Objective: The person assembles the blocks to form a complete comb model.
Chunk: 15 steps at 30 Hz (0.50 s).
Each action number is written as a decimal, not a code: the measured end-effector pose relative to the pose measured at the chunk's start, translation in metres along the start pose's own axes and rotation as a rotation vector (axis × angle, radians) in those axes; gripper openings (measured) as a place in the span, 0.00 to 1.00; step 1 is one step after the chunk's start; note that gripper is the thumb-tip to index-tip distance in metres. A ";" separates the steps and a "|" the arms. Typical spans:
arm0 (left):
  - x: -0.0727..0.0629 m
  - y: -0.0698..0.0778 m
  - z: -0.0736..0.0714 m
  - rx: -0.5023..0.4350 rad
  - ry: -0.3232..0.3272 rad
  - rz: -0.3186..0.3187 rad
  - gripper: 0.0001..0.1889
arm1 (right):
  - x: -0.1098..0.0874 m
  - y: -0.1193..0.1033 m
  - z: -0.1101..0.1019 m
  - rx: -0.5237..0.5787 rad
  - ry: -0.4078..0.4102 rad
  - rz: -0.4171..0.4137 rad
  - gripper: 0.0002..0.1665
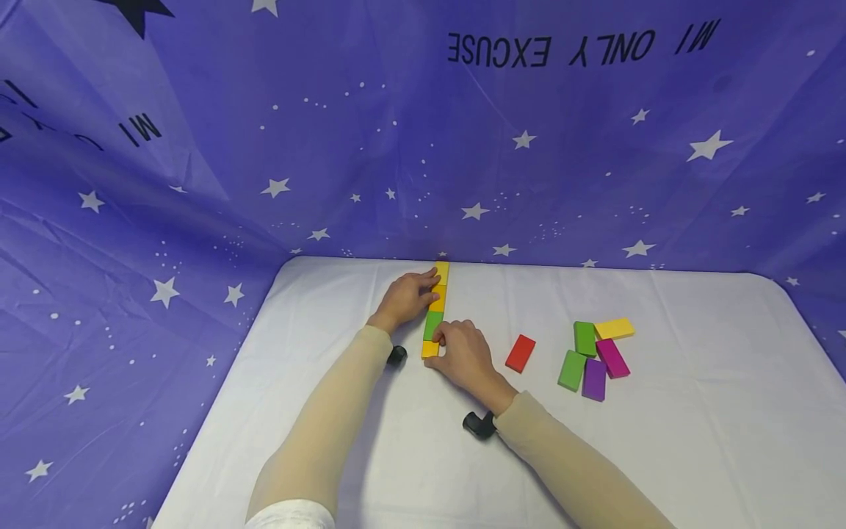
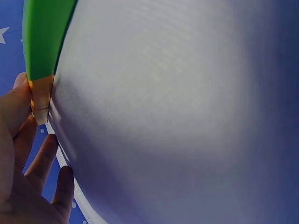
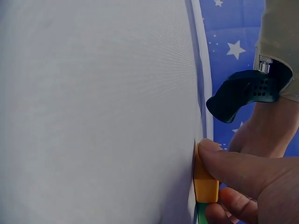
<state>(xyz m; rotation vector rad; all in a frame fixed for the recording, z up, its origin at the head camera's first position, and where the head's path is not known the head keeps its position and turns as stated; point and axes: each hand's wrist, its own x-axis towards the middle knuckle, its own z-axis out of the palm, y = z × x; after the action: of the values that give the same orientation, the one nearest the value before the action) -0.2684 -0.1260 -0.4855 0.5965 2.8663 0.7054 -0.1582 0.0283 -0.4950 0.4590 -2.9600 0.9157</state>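
Observation:
A single line of blocks runs away from the person. From far to near come a yellow block [image 1: 443, 272], an orange-yellow block [image 1: 439, 301], a green block [image 1: 432, 325] and an orange-yellow end block [image 1: 429, 350]. My left hand [image 1: 403, 300] touches the two far blocks with thumb and index finger from the left; its other fingers spread loosely in the left wrist view. At the near end, my right hand [image 1: 466, 356] pinches the end block between thumb and fingers. The right wrist view shows the thumb along that block [image 3: 206, 184], with a sliver of green beside it.
Right of the line lies a red block [image 1: 520, 353] by itself. Farther right is a loose cluster: two green blocks [image 1: 571, 369], a yellow block [image 1: 615, 328], a magenta block [image 1: 612, 358] and a purple block [image 1: 594, 379]. A purple star-printed cloth [image 1: 396, 147] hangs behind the white table [image 1: 714, 411].

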 end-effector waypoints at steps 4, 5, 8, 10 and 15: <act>0.000 0.000 0.000 -0.004 0.002 -0.002 0.25 | 0.001 0.000 0.000 0.011 -0.003 0.015 0.23; 0.000 0.000 0.000 -0.004 0.002 -0.002 0.25 | 0.001 0.000 0.000 0.014 -0.004 0.019 0.23; 0.000 0.000 0.000 -0.004 0.004 -0.001 0.25 | 0.001 0.001 0.000 0.020 -0.006 0.019 0.24; 0.001 0.000 0.000 -0.003 0.004 -0.001 0.25 | 0.001 0.002 -0.001 0.024 -0.005 0.013 0.25; 0.001 0.000 0.000 0.004 0.003 0.004 0.25 | -0.005 0.007 -0.007 0.072 -0.007 0.029 0.30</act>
<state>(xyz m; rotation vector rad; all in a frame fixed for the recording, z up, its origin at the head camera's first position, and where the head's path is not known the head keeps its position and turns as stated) -0.2691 -0.1258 -0.4861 0.6027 2.8701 0.7022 -0.1558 0.0390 -0.4930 0.4229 -2.9552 1.0291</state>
